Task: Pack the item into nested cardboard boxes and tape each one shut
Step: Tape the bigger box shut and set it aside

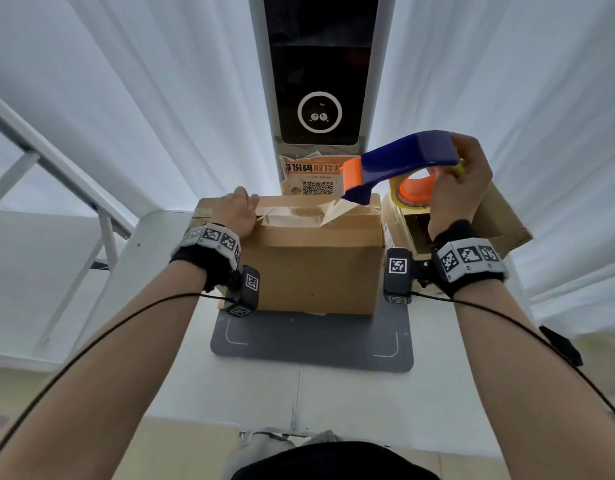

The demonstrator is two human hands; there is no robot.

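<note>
- The person is taping the top of the closed cardboard box, which is standing on a grey mat on the white table.
- The right hand is forming the working grip: its fingers are curled round the handle of the blue and orange tape dispenser, so this grip is clamped on the tool.
- The box top is lying below this grip and to its left, and a strip of tape is running from the dispenser's mouth down onto the box.
- The left hand is resting on the far left corner of the box top, over the beginning of the strip; whether its fingers are curling over the edge cannot be told.
- To do this step well, the person should probably be keeping the strip tight and straight along the seam, because it is looking wrinkled near the middle.
- The left hand should be pressing firmly, so the box is not sliding on the mat.
- A second, open cardboard box is waiting just behind the right hand, likely the next outer one.
</note>
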